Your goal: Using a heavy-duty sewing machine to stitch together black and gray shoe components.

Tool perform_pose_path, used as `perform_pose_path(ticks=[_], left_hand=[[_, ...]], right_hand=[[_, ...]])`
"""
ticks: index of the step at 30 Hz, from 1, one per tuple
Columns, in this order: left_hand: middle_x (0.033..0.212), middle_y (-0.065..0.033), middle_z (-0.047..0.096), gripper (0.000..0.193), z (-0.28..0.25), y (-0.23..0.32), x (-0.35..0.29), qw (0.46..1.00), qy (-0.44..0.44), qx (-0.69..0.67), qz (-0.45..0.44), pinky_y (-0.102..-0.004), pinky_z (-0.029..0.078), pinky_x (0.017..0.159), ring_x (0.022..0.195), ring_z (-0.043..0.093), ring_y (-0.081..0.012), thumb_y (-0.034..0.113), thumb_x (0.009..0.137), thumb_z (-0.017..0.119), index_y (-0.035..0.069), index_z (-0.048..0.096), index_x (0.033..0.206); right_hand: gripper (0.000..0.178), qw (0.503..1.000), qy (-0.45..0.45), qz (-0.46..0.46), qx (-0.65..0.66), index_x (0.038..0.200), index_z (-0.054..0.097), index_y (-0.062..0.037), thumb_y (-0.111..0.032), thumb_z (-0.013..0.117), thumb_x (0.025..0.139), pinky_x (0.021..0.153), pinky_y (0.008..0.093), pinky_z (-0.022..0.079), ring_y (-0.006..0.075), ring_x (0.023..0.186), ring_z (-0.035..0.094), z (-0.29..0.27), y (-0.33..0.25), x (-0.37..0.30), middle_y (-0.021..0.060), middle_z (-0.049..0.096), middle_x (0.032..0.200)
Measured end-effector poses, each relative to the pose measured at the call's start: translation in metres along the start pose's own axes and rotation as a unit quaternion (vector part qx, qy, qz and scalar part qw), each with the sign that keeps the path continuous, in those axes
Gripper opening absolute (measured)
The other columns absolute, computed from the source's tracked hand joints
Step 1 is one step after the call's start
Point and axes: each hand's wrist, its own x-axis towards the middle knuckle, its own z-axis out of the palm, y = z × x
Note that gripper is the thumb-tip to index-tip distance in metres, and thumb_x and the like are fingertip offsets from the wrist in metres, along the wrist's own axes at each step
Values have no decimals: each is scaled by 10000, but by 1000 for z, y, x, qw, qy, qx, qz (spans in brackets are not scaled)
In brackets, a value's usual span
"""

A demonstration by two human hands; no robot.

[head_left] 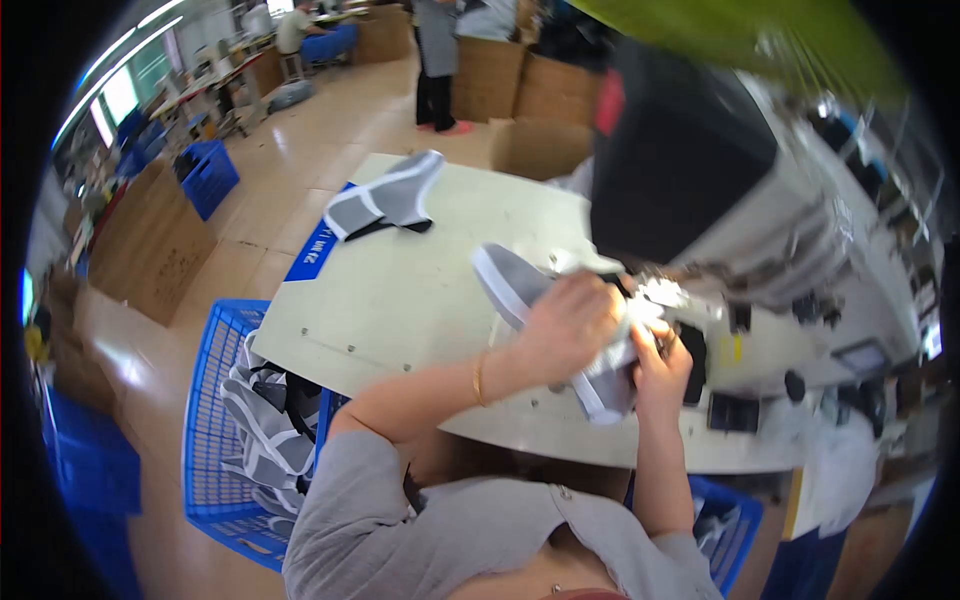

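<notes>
A grey fabric shoe upper with white trim (512, 280) lies at the sewing machine (680, 160), under its bright lamp. My left hand (572, 325) is closed on the upper, fingers curled close to the needle area. My right hand (662, 368) pinches the upper's edge just right of it; something small and dark shows by its fingers, too small to name. The part of the upper between my hands is partly hidden by them and by glare. A second grey and white upper (385, 200) rests at the table's far left corner.
The pale machine table (420, 290) spreads before me. At my left stands a blue basket (215, 440) of grey and white uppers; another blue basket (735, 540) is low at my right. Cardboard boxes (490, 80) and a standing person (437, 70) are beyond the table.
</notes>
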Motion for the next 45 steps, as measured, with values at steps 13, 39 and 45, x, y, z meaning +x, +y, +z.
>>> perform_pose_path(ticks=[13, 39, 45], left_hand=[[764, -131, 634, 290, -21, -41, -22, 959, -50, -110, -255, -438, 495, 620, 707, 630, -328, 302, 823, 679, 33, 648, 926], [766, 7, 534, 91, -2, 2, -5, 669, -570, -472, -72, -222, 376, 594, 656, 460, -76, 64, 969, 576, 18, 634, 1022], [740, 22, 502, 94, 6, 5, -1, 619, -577, -516, -132, -214, 348, 578, 642, 431, -55, 29, 949, 600, 56, 571, 864]], right_hand=[[181, 969, -153, -76, -181, 1040, 705, -40, -117, 675, 879, 658, 261, 528, 74, 741, 636, 56, -11, -18, 30, 711, 843], [173, 952, -51, -198, -226, 741, 651, -41, -205, 708, 750, 591, 440, 470, 354, 658, 629, -37, 8, -142, 157, 634, 678], [176, 962, -50, -181, -201, 739, 636, -45, -205, 708, 752, 580, 426, 458, 339, 635, 617, -52, 10, -145, 142, 628, 668]])
